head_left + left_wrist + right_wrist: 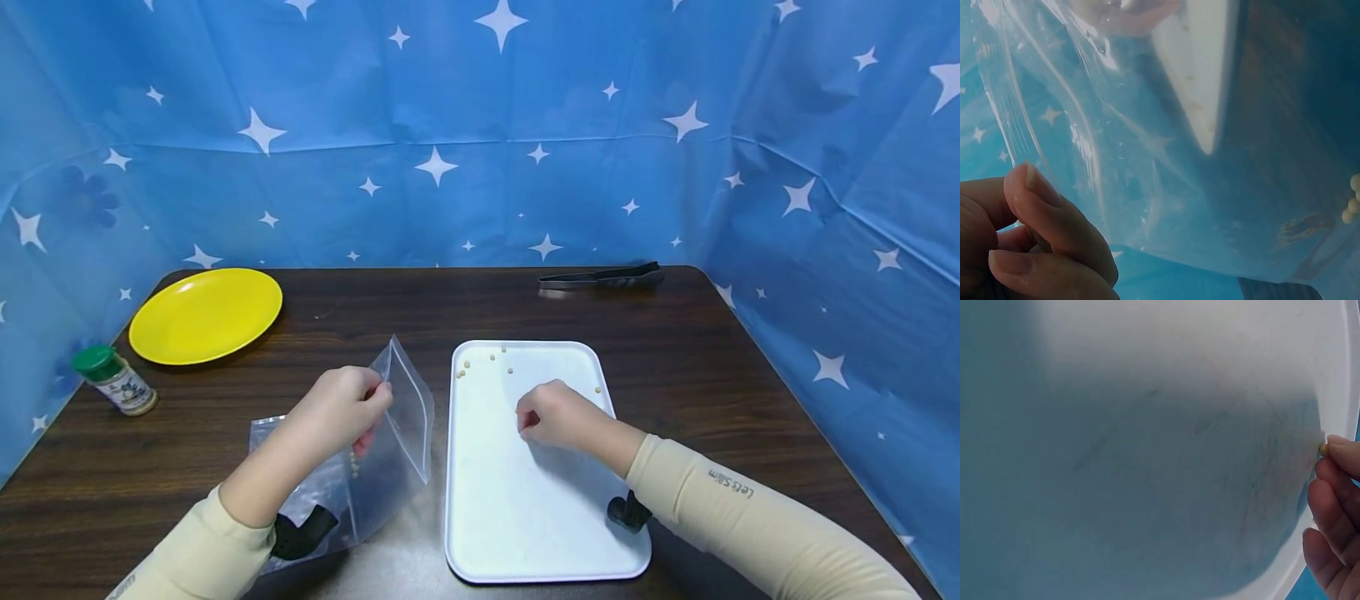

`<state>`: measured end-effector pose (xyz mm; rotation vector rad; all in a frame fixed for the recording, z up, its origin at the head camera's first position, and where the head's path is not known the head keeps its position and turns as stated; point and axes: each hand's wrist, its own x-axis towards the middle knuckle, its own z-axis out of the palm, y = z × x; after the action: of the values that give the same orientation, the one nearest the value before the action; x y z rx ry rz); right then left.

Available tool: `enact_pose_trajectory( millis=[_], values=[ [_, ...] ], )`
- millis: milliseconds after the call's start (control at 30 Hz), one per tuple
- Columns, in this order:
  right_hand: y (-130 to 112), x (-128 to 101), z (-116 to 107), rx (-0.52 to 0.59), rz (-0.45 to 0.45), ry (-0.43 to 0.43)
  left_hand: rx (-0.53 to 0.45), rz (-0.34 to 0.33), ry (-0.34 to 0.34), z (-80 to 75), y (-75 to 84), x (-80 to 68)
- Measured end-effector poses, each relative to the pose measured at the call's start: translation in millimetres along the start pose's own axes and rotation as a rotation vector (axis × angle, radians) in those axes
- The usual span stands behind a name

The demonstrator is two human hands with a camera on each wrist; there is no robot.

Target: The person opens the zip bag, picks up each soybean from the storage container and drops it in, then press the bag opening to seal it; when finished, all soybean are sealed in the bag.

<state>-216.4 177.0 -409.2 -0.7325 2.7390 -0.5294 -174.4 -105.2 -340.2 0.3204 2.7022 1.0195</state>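
My left hand [341, 408] grips the upper edge of a clear zip-top bag [408, 417], thumb and curled fingers on the plastic. The bag's mouth gapes toward the tray, and a few pale beans [1350, 203] lie inside it. Over the white tray [517, 533], my right hand [558, 414] pinches a small yellowish bean [1324, 450] between thumb and forefinger, with the other fingers curled beneath. Several loose beans [461, 373] are scattered across the tray's far end, and a single one [597, 390] lies near its right rim.
A yellow plate [206, 317] sits at the table's back left, with a green-capped shaker jar [120, 382] lying on its side nearby. Black-handled tongs [600, 276] rest along the back edge. Behind the table [720, 358] hangs a blue star-patterned cloth [337, 100].
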Motion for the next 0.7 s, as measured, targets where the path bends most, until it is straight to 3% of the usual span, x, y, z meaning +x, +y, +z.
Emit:
enact_pose_trajectory(
  millis=[333,500,600,700],
  values=[
    [-6.7,1.9,-1.4,-0.062,-0.021,-0.001,-0.005,0.005,0.012,-2.0,-3.5,-1.0],
    [-22.2,7.9,-20.9,0.003,-0.046,0.071,-0.017,-0.016,0.007,-1.8,-3.7,-1.7],
    [-44.1,14.9,-40.2,0.059,-0.118,0.151,-0.021,-0.020,0.009,-1.7,-3.4,-1.9],
    [-68.5,22.7,-56.2,0.073,-0.251,0.226,-0.020,-0.012,0.012,-1.4,-3.0,-1.7]
  ],
)
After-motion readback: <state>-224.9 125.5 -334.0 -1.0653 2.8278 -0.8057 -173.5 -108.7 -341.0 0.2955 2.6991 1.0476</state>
